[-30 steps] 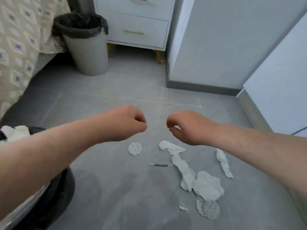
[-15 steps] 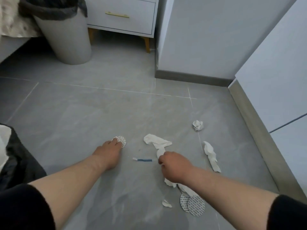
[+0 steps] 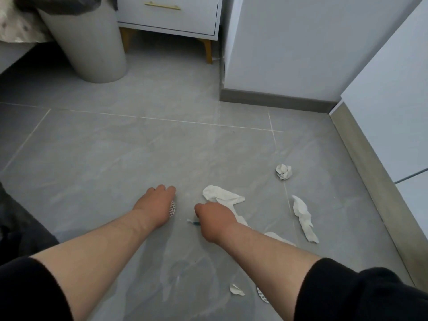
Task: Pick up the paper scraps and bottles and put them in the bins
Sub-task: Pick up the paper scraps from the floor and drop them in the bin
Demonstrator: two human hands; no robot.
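Paper scraps lie on the grey tile floor. My left hand [image 3: 154, 205] rests palm-down over a round patterned paper disc [image 3: 172, 208], only its right edge showing. My right hand [image 3: 214, 220] is curled, fingertips closed over the right end of a small blue-and-white strip [image 3: 192, 221]. Just beyond it lies a white tissue [image 3: 222, 195]. To the right are a crumpled paper ball [image 3: 283, 171] and a long torn tissue [image 3: 303, 218]. A small scrap [image 3: 236, 290] and another disc [image 3: 262, 295] lie near my right forearm. No bottle is in view.
A grey bin [image 3: 90, 47] with a black liner stands at the far left beside a white drawer unit [image 3: 171, 17]. A black bin bag [image 3: 20, 230] shows at the left edge. White cabinets [image 3: 301, 42] and a baseboard [image 3: 370, 181] close the right side.
Both hands dropped from fists in the air to the floor. The left slid forward over the disc; the right moved left from the tissue to the blue strip.
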